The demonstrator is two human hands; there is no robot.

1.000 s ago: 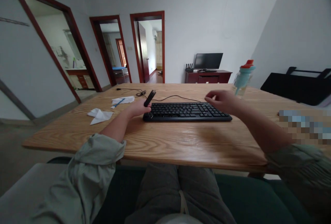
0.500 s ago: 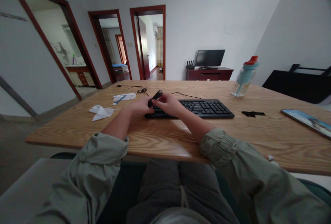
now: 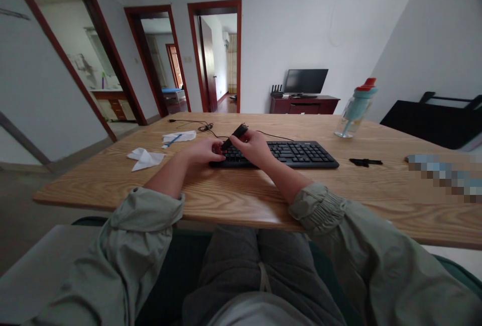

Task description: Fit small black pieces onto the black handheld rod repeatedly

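Observation:
My right hand (image 3: 256, 146) is closed around a short black stick-shaped object (image 3: 235, 136), with its thumb along the near side. The object tilts up to the right and has a small shiny tip; its exact kind is not clear. My left hand (image 3: 205, 150) is at the object's lower end, fingers curled and pinched together, and what lies between them is hidden. Both hands are above the left part of a black keyboard (image 3: 301, 156), which lies flat on the wooden table (image 3: 241, 195). A thin black cable (image 3: 276, 136) lies behind the keyboard.
White tissues (image 3: 145, 158) and a blue thin tool (image 3: 172, 140) on another tissue lie to the left. A coiled cable (image 3: 205, 127) is behind them. On the right are a water bottle (image 3: 354, 112), a small black item (image 3: 365, 162) and a pixelated flat object (image 3: 444, 170).
The black object has shifted up and right with my right hand, away from my left palm. My left fingers now sit lower at its end. The view has tipped slightly down.

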